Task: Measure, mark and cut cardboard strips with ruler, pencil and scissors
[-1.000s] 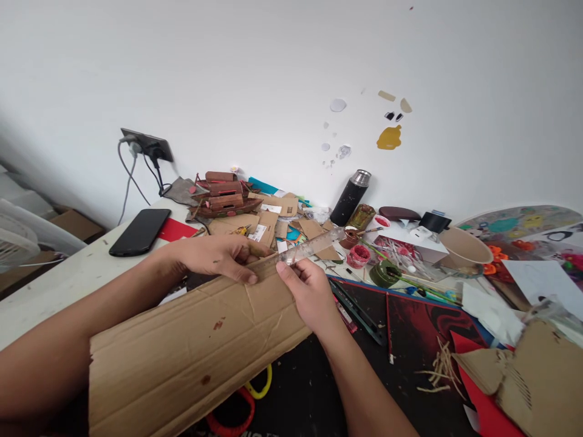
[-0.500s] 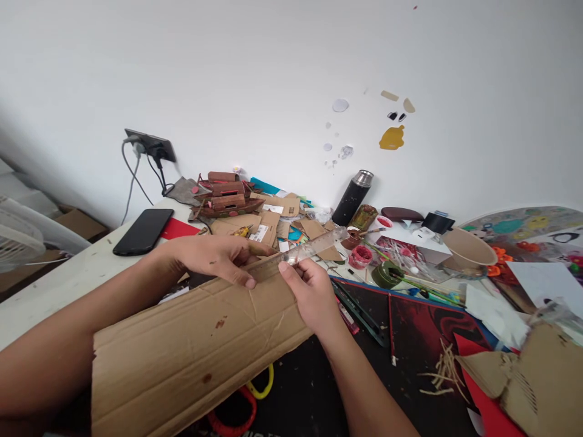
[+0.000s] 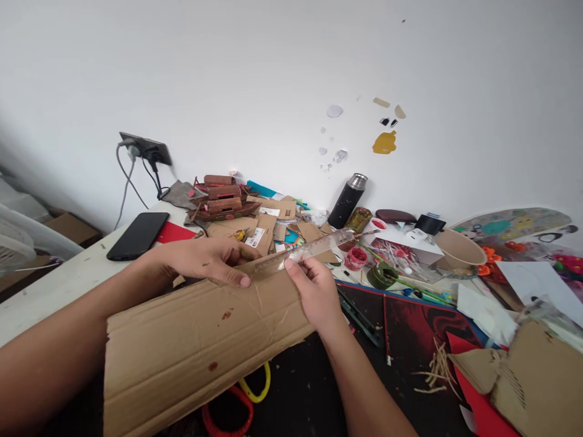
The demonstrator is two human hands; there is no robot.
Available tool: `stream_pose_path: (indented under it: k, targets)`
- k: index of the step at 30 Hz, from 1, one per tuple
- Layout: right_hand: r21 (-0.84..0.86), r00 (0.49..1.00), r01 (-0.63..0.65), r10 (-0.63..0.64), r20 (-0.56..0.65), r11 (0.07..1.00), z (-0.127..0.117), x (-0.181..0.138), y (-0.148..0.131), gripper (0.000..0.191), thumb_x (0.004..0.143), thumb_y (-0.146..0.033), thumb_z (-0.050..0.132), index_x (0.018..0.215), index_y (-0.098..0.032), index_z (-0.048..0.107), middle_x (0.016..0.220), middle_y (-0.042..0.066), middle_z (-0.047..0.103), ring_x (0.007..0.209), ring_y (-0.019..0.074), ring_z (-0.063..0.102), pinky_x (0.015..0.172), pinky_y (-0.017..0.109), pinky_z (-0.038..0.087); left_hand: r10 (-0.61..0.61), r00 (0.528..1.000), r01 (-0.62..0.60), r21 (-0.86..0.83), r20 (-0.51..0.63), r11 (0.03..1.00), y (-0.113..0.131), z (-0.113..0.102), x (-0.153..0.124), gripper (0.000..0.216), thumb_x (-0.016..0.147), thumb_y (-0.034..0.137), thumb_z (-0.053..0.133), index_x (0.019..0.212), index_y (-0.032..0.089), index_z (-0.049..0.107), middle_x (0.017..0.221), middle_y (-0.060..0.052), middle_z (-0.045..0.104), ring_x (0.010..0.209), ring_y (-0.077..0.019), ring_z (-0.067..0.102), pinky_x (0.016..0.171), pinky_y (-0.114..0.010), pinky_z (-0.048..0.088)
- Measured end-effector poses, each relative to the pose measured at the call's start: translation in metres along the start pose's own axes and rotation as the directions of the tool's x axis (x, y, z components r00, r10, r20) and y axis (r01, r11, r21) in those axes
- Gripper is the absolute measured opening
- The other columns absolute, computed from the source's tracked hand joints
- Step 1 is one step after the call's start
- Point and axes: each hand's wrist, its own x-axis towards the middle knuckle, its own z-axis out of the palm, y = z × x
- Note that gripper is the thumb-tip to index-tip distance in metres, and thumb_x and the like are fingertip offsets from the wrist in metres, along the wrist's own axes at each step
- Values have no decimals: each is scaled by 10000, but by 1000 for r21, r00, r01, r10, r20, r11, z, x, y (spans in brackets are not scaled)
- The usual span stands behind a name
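Note:
A long piece of brown corrugated cardboard point(image 3: 173, 352) is held slanted in front of me, above the dark mat. My left hand point(image 3: 212, 261) is closed over its far edge, thumb on the upper face and the other fingers mostly hidden behind. Along that same edge lies a clear plastic ruler point(image 3: 321, 244), its far end sticking out past the cardboard to the upper right. With the thumb pressed down at the ruler's near side, my right hand point(image 3: 316, 291) pinches ruler and cardboard together. Below the cardboard show the red and yellow handles of scissors point(image 3: 228, 413).
Brown model boats point(image 3: 228, 203), a black phone point(image 3: 138, 235) and cardboard scraps lie left and behind. A black flask point(image 3: 348, 200), a jar of red paint point(image 3: 356, 258) and a beige bowl point(image 3: 460, 250) stand farther right. Cut cardboard point(image 3: 542, 376) lies near right.
The cardboard, the ruler and my right hand have shifted slightly to the right. My left hand keeps its place at the far edge. The whole view has turned a little.

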Motion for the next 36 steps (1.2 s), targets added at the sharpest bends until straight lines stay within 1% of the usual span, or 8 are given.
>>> stream_pose_path:
  k: [3, 7, 11, 16, 18, 23, 28, 36]
  targets:
    - [-26, 1000, 0, 0, -8, 1000, 1, 0, 0, 486, 847, -671, 811, 787, -230, 614, 715, -23, 560, 665, 172, 481, 626, 307, 398, 0, 998, -1, -15, -62, 1000, -5, 4, 3, 381, 969, 529, 825, 1130, 190, 763, 1056, -65, 805, 875, -199, 758, 715, -229, 563]
    - [-30, 1000, -9, 9, -6, 1000, 2, 0, 0, 484, 837, -672, 808, 794, -226, 624, 728, -16, 574, 681, 176, 488, 628, 305, 409, -24, 994, 20, -47, -103, 999, -13, 7, 6, 438, 918, 576, 854, 1104, 194, 748, 1018, -54, 804, 817, -189, 746, 710, -244, 569]
    - [-46, 1000, -8, 7, -19, 999, 2, 0, 1, 499, 824, -668, 815, 767, -223, 599, 714, -19, 563, 678, 168, 474, 619, 296, 400, -66, 993, 62, -45, -100, 997, -13, 9, 4, 437, 923, 586, 842, 1103, 197, 756, 960, -41, 803, 772, -185, 734, 668, -240, 545]
    - [-55, 1000, 2, -3, -14, 999, 3, 0, 3, 490, 846, -656, 808, 764, -222, 597, 703, -29, 531, 665, 161, 462, 615, 294, 386, -102, 990, 101, -21, -96, 995, -4, 13, -2, 493, 921, 656, 808, 1106, 199, 776, 931, -49, 808, 749, -198, 723, 624, -244, 515]
    - [-63, 1000, 4, -5, -20, 998, 3, 0, 3, 485, 846, -653, 806, 760, -226, 594, 699, -32, 520, 656, 159, 454, 606, 293, 380, -121, 987, 121, -7, -108, 993, -2, 15, -4, 499, 918, 660, 808, 1110, 200, 787, 924, -50, 807, 744, -198, 716, 619, -245, 508]
    - [-64, 1000, 5, -5, -4, 998, 5, -1, 1, 475, 841, -645, 802, 761, -225, 597, 696, -28, 531, 651, 159, 455, 595, 286, 394, -164, 974, 170, 21, -158, 985, -3, 20, -5, 485, 942, 670, 770, 1032, 195, 800, 886, -50, 797, 703, -188, 696, 579, -244, 465]
    - [-82, 1000, 11, -11, 3, 997, 4, 0, 2, 486, 849, -633, 802, 731, -231, 556, 680, -42, 484, 637, 147, 424, 574, 276, 366, -177, 967, 180, 2, -182, 984, -4, 23, -5, 480, 919, 680, 770, 1018, 212, 803, 873, -41, 802, 701, -203, 710, 579, -258, 469]
    - [-73, 1000, 4, -3, 15, 997, 4, 0, 8, 471, 880, -622, 787, 760, -230, 555, 698, -40, 496, 658, 152, 448, 600, 284, 374, -194, 965, 189, -48, -175, 981, -3, 26, -5, 464, 893, 670, 778, 994, 218, 810, 874, -40, 818, 701, -211, 730, 604, -267, 510]
